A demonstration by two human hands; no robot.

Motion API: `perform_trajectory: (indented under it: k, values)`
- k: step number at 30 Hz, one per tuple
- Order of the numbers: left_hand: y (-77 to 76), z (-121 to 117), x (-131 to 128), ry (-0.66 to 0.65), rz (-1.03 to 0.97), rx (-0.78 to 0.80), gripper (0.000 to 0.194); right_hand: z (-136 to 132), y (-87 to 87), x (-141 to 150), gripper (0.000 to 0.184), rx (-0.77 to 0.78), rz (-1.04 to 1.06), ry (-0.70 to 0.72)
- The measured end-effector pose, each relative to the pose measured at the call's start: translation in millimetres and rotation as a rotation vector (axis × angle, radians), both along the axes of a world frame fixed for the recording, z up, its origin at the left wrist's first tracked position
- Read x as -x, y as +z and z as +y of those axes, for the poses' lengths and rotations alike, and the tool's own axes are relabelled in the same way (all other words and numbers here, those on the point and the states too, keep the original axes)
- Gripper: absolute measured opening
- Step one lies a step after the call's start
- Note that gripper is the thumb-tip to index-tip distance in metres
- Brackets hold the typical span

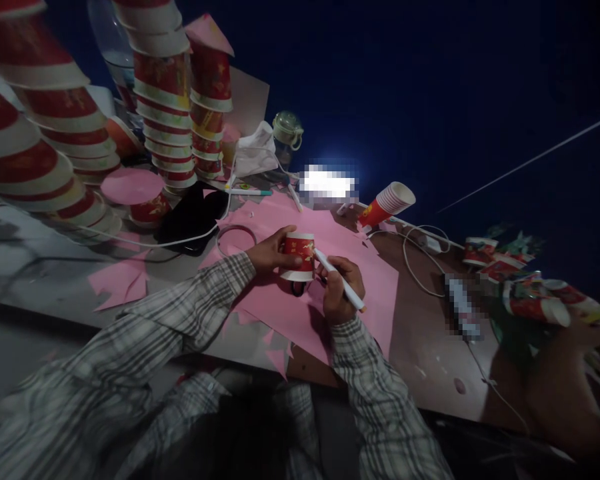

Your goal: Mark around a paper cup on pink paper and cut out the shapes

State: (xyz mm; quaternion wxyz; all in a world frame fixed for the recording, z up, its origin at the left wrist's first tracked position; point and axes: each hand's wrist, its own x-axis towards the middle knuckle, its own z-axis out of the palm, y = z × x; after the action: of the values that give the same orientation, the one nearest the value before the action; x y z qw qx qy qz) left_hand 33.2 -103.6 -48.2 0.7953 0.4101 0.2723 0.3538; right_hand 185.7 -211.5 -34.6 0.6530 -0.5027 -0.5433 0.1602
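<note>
My left hand [270, 250] grips a red paper cup [300, 248] with gold print, its wide white rim facing down. In my right hand [343, 283] is a white marker pen [344, 283]; its tip points at the cup's right side, and I cannot tell whether they touch. Both hands are over a large pink paper sheet [375, 293]. Directly below the cup a dark ring shape [297, 288] shows, possibly scissor handles, mostly covered. A round hole outline [236, 240] lies on the pink paper left of the cup.
Tall stacks of red and white cups [167, 113] rise at the left. A black phone-like slab [193, 217] lies near a pink-topped cup [150, 207]. Nested cups [387, 203] lean at the back right. A cable [420, 287] crosses the table; several cups [535, 303] lie far right.
</note>
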Motion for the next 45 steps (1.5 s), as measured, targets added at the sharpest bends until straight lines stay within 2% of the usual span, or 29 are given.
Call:
perform_trajectory:
  k: [4, 7, 12, 21, 29, 45]
  values:
    - [3.0, 1.3, -0.4, -0.060, -0.026, -0.011, 0.089, 0.5, 0.7, -4.0, 0.022, -0.037, -0.060, 0.018]
    - [2.4, 1.6, -1.0, -0.059, -0.047, -0.040, 0.084, 0.6, 2.4, -6.7, 0.021, -0.011, -0.091, 0.007]
    - [0.5, -2.0, -0.9, -0.112, -0.092, -0.056, 0.078, 1.4, 1.7, -7.5, 0.023, -0.034, -0.067, 0.043]
    - [-0.7, -1.4, 0.1, -0.108, -0.077, -0.060, 0.081, 4.7, -6.1, -10.5, 0.020, -0.042, -0.055, 0.005]
    - [-5.0, 1.0, -0.2, -0.109, -0.048, -0.115, 0.082, 6.6, -2.1, -8.8, 0.020, -0.077, -0.096, -0.034]
    - [1.1, 2.0, 1.0, -0.135, -0.051, -0.119, 0.082, 6.4, -4.7, -7.4, 0.024, -0.034, -0.143, -0.098]
